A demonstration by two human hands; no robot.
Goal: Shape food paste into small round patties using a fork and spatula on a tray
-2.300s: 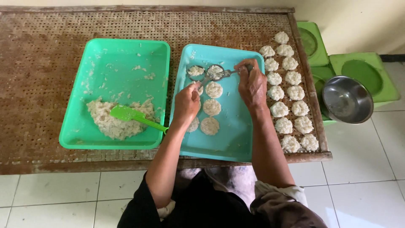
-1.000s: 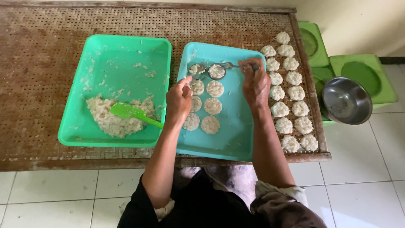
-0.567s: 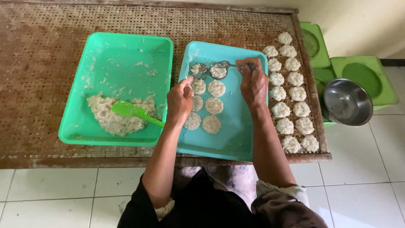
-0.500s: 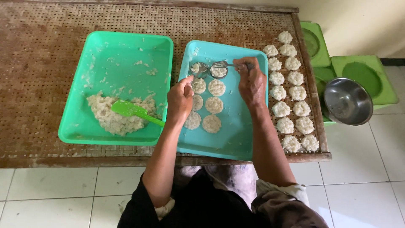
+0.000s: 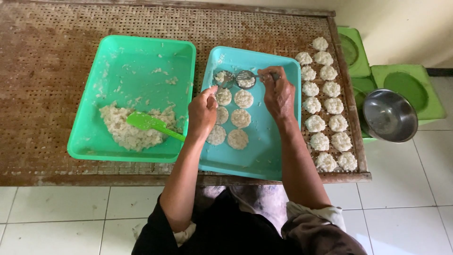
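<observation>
Right hand (image 5: pixel 278 94) closed around the handle of a round metal press mould (image 5: pixel 246 79), which rests at the far end of the rectangular teal plastic tray (image 5: pixel 264 156); left hand (image 5: pixel 203 111) loosely curled, fingertips pinched at the mould's left cup, grip contents unclear; 6 flat white rice patties (image 5: pixel 238 139) lie in the tray between the hands; green plastic spatula (image 5: pixel 151 123) rests in rice mixture in the green tray (image 5: pixel 85 141); more patties (image 5: pixel 330 141) sit on the woven mat to the right.

Glossy plastic trays (image 5: pixel 264 160), rough woven table (image 5: pixel 56 56), shiny metal bowl (image 5: pixel 389 115)
</observation>
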